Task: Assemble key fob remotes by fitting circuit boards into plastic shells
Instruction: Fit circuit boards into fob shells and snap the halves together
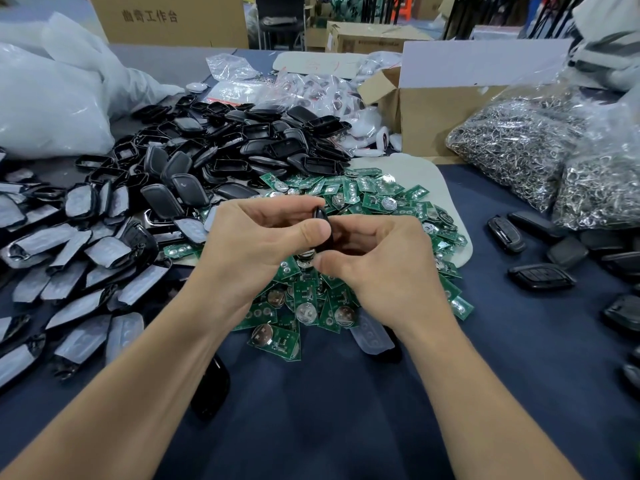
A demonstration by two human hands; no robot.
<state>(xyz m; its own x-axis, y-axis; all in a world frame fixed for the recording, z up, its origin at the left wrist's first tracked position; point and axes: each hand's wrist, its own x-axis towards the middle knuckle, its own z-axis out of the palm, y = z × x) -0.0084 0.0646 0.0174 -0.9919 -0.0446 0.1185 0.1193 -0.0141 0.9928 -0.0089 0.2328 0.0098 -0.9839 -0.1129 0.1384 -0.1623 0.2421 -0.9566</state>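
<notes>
I hold one black shell point(320, 221) up on edge between both hands, just above the heap of green circuit boards point(313, 306) on the worktop point(346, 427). My left hand point(256, 244) pinches its upper end, thumb on the near side and fingers point(304, 202) curled over the top. My right hand point(377, 268) grips the lower part, thumb tucked in underneath. I cannot tell whether a board already sits inside, because my own hands hide the cavity. I judge this to be the seating or closing step. To do it well I would square the board to the shell first, so its buttons and coin cell face the right way. Then I would press evenly with both thumbs along the edge rather than at one corner, so nothing bends or lodges crooked. A light, steady squeeze should do; forcing it risks cracking a clip. The spare black shells point(242, 143) lie piled at the far left, within reach. What look like finished fobs point(540, 275) lie apart on my right, where this one should go once it is together.
</notes>
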